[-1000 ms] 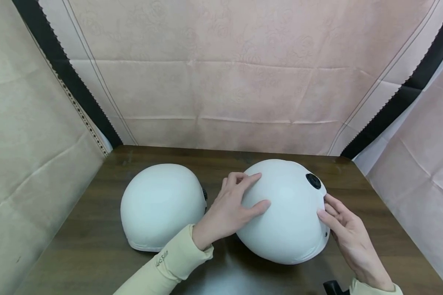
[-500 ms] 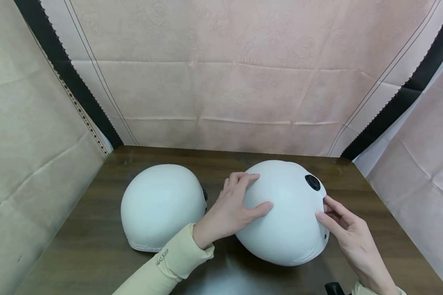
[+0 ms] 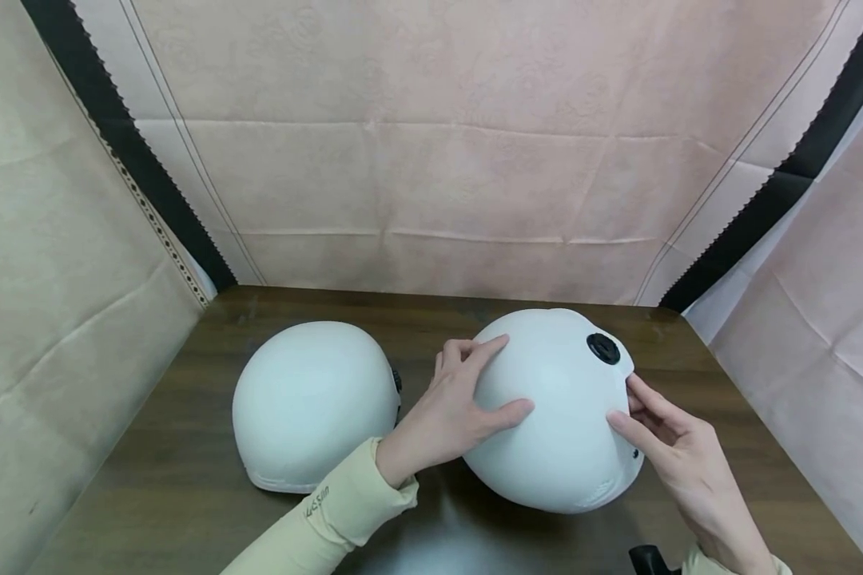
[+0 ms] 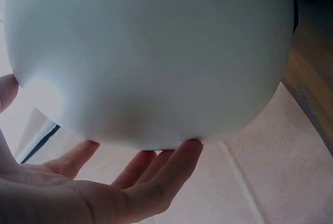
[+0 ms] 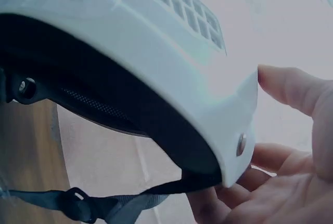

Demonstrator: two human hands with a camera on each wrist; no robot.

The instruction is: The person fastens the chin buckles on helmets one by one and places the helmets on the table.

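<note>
1. Head view shows a small change over the last second — the white helmet (image 3: 554, 415) held between both hands has turned slightly, so its black round knob (image 3: 602, 349) now sits a little further left and higher than before, and its near edge has lifted a touch off the dark wooden surface (image 3: 187, 479)
2. That reads as the helmet being rotated or tipped in place rather than carried off; it remains on the right half of the surface, tilted, with its lower rim towards the person
3. Left hand (image 3: 453, 407) lies spread on the helmet's left flank, fingers fairly straight and pressing the shell, thumb out along the front — a flat hold, not a clench
4. Right hand (image 3: 665, 447) cups the helmet's right rim; in the right wrist view its fingers (image 5: 291, 86) curl round the edge beside a small metal rivet (image 5: 241, 144)
5. Second white helmet (image 3: 312, 403) rests dome-up on the left, untouched, just beside the left wrist
6. Materials: both shells are smooth, matte, hard-looking and rounded like eggs; the right wrist view shows a ribbed vent grid (image 5: 171, 2), a dark mesh lining inside and a grey webbing strap (image 5: 78, 203) hanging below
7. Cream sleeve (image 3: 331, 511) looks soft and knitted; pinkish embossed cloth (image 3: 431, 160) with creases hangs behind and at the sides
</note>
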